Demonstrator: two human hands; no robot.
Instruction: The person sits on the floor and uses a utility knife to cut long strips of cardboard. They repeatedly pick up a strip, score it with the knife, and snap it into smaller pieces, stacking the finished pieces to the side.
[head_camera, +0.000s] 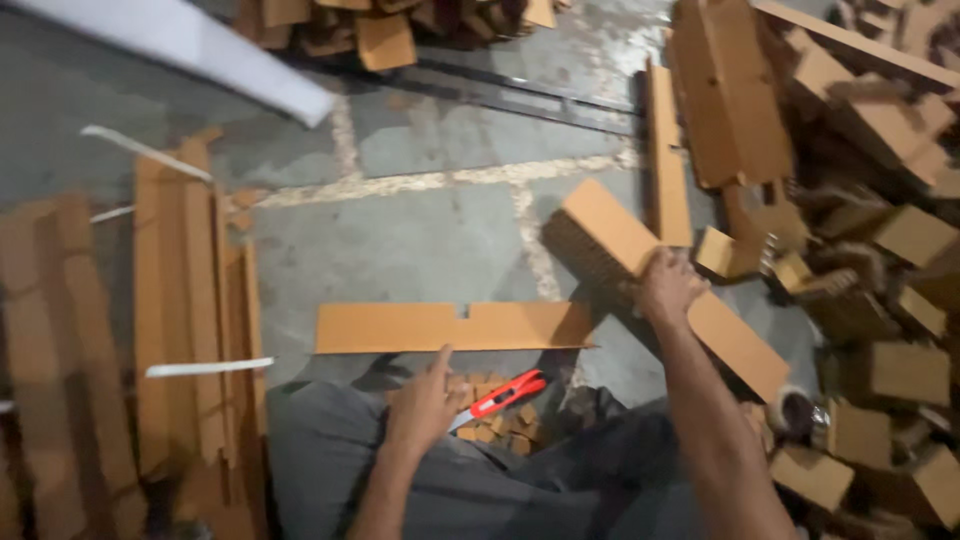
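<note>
My right hand grips a long thick honeycomb cardboard block that slants from the floor's middle toward the lower right. My left hand rests low, fingers partly curled, its fingertips touching the near edge of a flat cardboard strip with a small notch in its top edge. A red-handled cutter lies just right of my left hand, over several small cardboard scraps. Neither hand holds the cutter.
Stacks of long cardboard strips lie at the left. A big heap of cardboard blocks and offcuts fills the right side. A white board crosses the top left. Tape rolls sit lower right. The floor is grey stone.
</note>
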